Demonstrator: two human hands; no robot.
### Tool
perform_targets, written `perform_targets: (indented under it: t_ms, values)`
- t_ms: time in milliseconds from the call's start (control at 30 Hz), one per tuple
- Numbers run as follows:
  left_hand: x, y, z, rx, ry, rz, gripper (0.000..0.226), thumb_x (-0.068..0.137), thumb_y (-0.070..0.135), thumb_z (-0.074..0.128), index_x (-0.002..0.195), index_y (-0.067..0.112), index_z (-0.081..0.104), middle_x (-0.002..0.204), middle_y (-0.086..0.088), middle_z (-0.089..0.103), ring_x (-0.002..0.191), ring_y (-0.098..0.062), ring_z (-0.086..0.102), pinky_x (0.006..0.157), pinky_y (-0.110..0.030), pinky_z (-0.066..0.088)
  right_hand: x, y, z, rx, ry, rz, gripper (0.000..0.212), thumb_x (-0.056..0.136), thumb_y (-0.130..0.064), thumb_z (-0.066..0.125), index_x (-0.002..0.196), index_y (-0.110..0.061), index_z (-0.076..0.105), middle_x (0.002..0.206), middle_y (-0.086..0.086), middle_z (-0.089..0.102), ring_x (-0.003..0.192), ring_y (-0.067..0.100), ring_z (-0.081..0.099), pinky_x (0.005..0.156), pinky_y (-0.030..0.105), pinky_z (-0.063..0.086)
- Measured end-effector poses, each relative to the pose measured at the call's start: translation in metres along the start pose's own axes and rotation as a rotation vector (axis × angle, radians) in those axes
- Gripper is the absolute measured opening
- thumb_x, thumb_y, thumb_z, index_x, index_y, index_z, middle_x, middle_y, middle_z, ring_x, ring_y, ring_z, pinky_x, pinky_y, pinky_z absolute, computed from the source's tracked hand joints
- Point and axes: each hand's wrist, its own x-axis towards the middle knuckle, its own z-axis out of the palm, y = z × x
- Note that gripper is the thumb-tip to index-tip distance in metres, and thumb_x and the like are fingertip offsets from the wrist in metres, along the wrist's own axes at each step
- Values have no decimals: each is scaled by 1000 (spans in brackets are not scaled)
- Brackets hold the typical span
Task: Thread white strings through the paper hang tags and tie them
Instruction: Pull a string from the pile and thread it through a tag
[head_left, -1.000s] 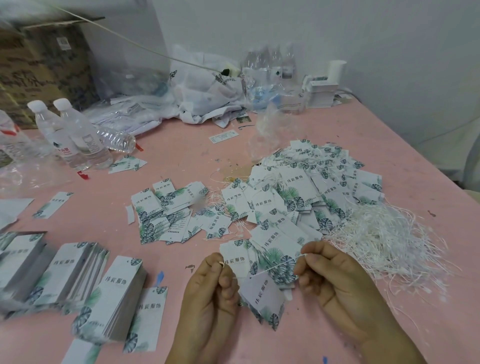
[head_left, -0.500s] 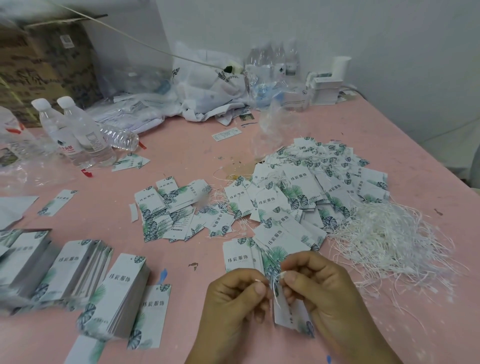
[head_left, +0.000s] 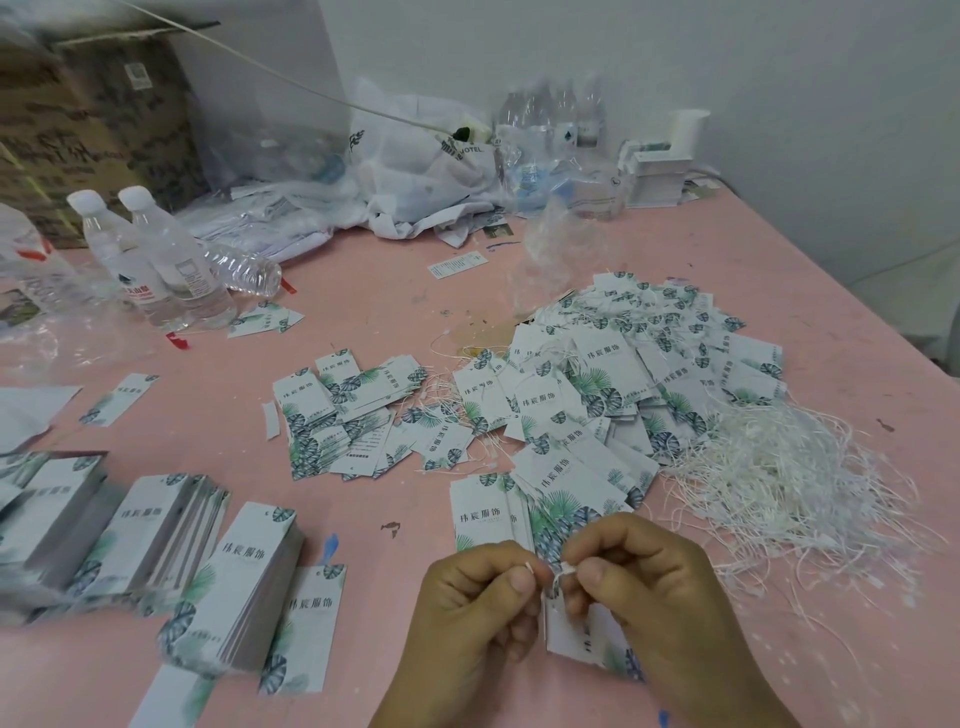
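We see one paper hang tag (head_left: 574, 631) hanging between the two hands, low in the view, its top edge caught where the fingertips meet. A short piece of white string (head_left: 563, 568) shows at that meeting point. The left hand (head_left: 467, 608) has its fingers curled, thumb and forefinger pinching one end of the string. The right hand (head_left: 649, 587) is curled the same way, pinching the other end just beside the left thumb, so the two hands nearly touch. Whether a knot is formed we cannot tell.

Just beyond the hands lies a big heap of tags (head_left: 613, 395), many with thin strings showing among them. To the right of the right hand, touching that heap, sprawls a loose pile of white strings (head_left: 779, 478). Beyond and left of the left hand sits a smaller scatter of tags (head_left: 343, 415). Left of the left hand, neat stacks of tags (head_left: 171, 535) lie on the pink table (head_left: 363, 291). Far to the left beyond them stand two water bottles (head_left: 150, 254), and a crumpled white plastic bag (head_left: 415, 171) lies at the far side of the table, well beyond the hands.
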Motion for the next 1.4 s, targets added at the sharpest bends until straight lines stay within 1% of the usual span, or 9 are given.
perform_targets:
  t_ms: [100,200,300,433,667,900,1100,1267,1400]
  values:
    - [-1,0,0,-46,-52,-21,41,61,43,91,72,6,75,51,-7,52,37,-12,44,38,-15,35,1,1,2,-47,12,-37,12,70,-11,72,80,-17,74,65,13,68,56,16,63,58,23,52]
    - [-1,1,1,-8,-94,-22,37,67,44,87,73,9,75,51,-4,53,37,-10,43,39,-14,35,1,0,3,-41,34,-56,21,69,-1,68,81,-17,74,66,13,67,55,15,62,57,22,52]
    - [-2,2,3,30,-111,-14,34,71,44,85,73,12,76,49,-1,54,36,-9,42,39,-13,34,-1,-4,3,-75,42,-56,20,67,-3,68,77,-17,77,61,12,67,56,13,63,58,21,53]
    - [-2,1,4,63,-112,-12,33,70,45,85,72,13,76,46,-3,52,34,-9,40,39,-13,33,-1,-7,4,-160,18,-86,23,69,-5,68,72,-26,77,67,4,69,61,8,65,61,17,51]
    - [-1,-2,1,78,-96,-10,32,69,42,86,69,12,74,48,-7,53,32,-11,40,38,-14,33,0,-3,1,-233,-15,-159,28,74,-2,69,79,-28,78,80,-3,70,72,9,66,66,17,50]
    - [-1,-7,-1,130,-73,16,32,73,44,84,69,14,73,47,-4,54,33,-10,42,39,-15,35,0,-5,1,-265,-9,-181,11,73,-23,70,79,-28,78,79,-3,69,73,13,66,67,20,51]
    - [-3,-9,1,190,-53,100,27,81,40,79,71,16,72,46,1,56,36,-8,43,43,-16,36,1,-4,0,-281,0,-194,14,71,-17,72,75,-29,78,76,-5,69,70,12,66,65,21,51]
    - [-4,-10,3,207,-39,136,25,81,40,80,70,20,71,46,1,54,39,-10,44,46,-16,36,0,-6,0,-232,-22,-169,10,69,-22,70,74,-27,78,74,-1,68,69,13,64,65,22,51]
    - [-3,-12,1,255,-15,187,24,83,39,78,70,21,69,50,2,53,43,-10,44,49,-18,36,2,-4,0,-209,-27,-135,17,70,-8,73,73,-24,79,73,5,67,68,15,63,65,24,50]
